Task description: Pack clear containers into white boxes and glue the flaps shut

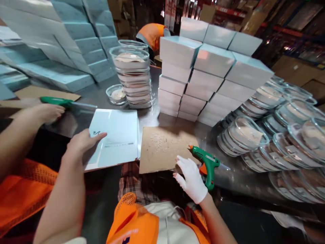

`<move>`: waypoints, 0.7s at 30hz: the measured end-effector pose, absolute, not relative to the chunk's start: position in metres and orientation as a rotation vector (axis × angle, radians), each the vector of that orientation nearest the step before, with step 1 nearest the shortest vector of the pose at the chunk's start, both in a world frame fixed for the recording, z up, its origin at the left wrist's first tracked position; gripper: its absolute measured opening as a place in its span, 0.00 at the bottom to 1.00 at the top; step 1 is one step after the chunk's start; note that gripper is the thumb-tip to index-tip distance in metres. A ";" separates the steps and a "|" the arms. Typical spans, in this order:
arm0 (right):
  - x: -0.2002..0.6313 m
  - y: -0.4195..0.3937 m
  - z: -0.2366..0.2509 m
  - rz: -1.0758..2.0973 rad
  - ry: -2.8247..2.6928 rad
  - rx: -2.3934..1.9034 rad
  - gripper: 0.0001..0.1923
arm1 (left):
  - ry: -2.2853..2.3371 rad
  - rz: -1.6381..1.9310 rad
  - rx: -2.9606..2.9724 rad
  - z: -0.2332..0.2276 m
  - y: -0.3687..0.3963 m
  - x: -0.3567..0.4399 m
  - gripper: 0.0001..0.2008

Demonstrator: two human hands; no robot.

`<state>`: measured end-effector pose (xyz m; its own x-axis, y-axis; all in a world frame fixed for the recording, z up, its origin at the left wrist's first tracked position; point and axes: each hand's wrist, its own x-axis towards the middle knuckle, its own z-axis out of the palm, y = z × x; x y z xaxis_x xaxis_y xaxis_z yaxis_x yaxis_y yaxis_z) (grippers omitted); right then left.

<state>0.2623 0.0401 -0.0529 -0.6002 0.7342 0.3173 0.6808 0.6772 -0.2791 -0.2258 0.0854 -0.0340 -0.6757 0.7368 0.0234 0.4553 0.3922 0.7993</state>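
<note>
Glue gun [207, 165] lies at the cardboard's [162, 147] right edge on the steel tabletop [149, 117], your gloved right hand [191, 181] beside it, grip released. Your left hand [81, 144] rests flat and slack on a pale flat box [115, 137]. Behind stand stacked boxes [203, 78] and glass dishes [133, 73]; more dishes [279, 135] spread right. Warehouse shelving fills the dim background.
</note>
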 end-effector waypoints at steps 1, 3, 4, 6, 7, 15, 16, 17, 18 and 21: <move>0.271 0.034 -0.061 0.191 -2.441 -1.133 0.23 | 2.379 1.098 1.035 -0.028 0.080 -0.220 0.31; 0.288 0.024 -0.067 0.189 -2.352 -1.170 0.23 | 2.546 1.000 1.012 -0.010 0.065 -0.202 0.29; 0.294 0.021 -0.064 0.183 -2.304 -1.178 0.24 | 2.600 0.989 1.036 0.001 0.057 -0.189 0.27; 0.299 0.016 -0.047 0.163 -2.218 -1.154 0.29 | 2.709 1.125 1.056 0.022 0.041 -0.156 0.30; 0.296 0.016 -0.034 0.139 -2.187 -1.107 0.33 | 2.667 1.236 1.187 0.030 0.035 -0.136 0.35; 0.247 0.044 0.029 -0.026 -2.045 -1.258 0.15 | 1.538 1.010 1.963 -0.004 -0.001 -0.022 0.18; 0.247 0.044 0.027 0.044 -2.076 -1.315 0.14 | 1.498 0.962 1.967 -0.012 -0.006 -0.025 0.17; 0.249 0.044 0.024 0.135 -2.136 -1.310 0.15 | 1.457 0.900 1.966 -0.019 -0.010 -0.031 0.15; 0.252 0.042 0.022 0.226 -2.204 -1.255 0.16 | 1.414 0.841 1.956 -0.024 -0.014 -0.039 0.13; 0.261 0.038 0.018 0.406 -2.319 -0.987 0.15 | 1.331 0.769 1.912 -0.028 -0.023 -0.060 0.13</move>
<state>0.2607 0.0377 0.0185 -0.5578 0.7318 0.3916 0.5554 0.6797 -0.4791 -0.0599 -0.0228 -0.0278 0.3041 0.9485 0.0887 0.5505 -0.2509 0.7963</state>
